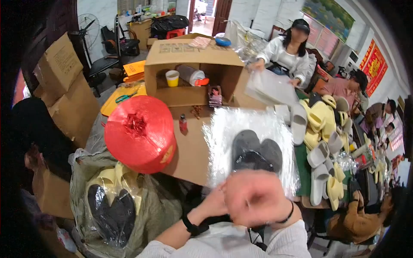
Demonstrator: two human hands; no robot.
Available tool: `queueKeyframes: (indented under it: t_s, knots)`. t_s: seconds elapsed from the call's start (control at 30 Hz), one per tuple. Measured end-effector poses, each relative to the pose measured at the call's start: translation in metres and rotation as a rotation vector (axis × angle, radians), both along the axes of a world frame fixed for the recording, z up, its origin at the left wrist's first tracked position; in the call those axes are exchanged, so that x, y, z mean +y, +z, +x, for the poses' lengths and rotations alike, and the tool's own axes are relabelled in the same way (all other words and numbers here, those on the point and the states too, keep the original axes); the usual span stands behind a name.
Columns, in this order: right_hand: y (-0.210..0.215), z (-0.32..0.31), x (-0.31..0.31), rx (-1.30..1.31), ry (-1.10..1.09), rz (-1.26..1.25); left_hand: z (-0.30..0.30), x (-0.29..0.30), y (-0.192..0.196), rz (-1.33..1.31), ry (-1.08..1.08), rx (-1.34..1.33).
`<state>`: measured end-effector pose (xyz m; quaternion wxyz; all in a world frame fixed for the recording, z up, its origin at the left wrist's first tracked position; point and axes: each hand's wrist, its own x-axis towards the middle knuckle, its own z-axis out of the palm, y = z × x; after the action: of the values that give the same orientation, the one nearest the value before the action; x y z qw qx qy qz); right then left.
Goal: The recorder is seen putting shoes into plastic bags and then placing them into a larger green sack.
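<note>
Two dark grey slippers [270,154] lie side by side on a stack of clear plastic bags [221,124] in front of me. My right hand [258,198] is just this side of the slippers, blurred, its fingers curled in. Whatever it may hold cannot be made out. My left hand [215,200] meets it from the left, its fingers hidden behind the right hand. At my lower left stands a large woven sack [81,172] with bagged slippers in it, a dark grey pair [112,213] on top of pale yellow ones.
A large red twine roll [137,133] stands left of the bags. Behind is an open carton [193,58] holding a yellow cup [172,78]. Yellow slippers [318,118] and grey ones crowd the right. Across the table, a person [288,56] handles clear bags [271,86]; others sit farther right.
</note>
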<state>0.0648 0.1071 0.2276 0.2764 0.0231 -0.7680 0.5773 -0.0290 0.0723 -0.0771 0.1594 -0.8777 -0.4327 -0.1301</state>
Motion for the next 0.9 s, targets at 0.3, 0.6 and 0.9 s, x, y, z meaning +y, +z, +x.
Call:
queueKeyframes:
  t_s: [0.3,0.6,0.9]
  knots:
    - [0.006,0.061,-0.092,0.384,0.479,-0.081,-0.006,-0.007,0.06,-0.436,-0.123,-0.888]
    - [-0.003,0.091,-0.113,0.605,0.638,0.047,0.003,-0.008,0.064,-0.441,-0.102,-0.831]
    - [-0.1,0.145,-0.078,-0.317,-1.278,0.318,0.01,-0.039,0.077,-0.247,0.203,-0.806]
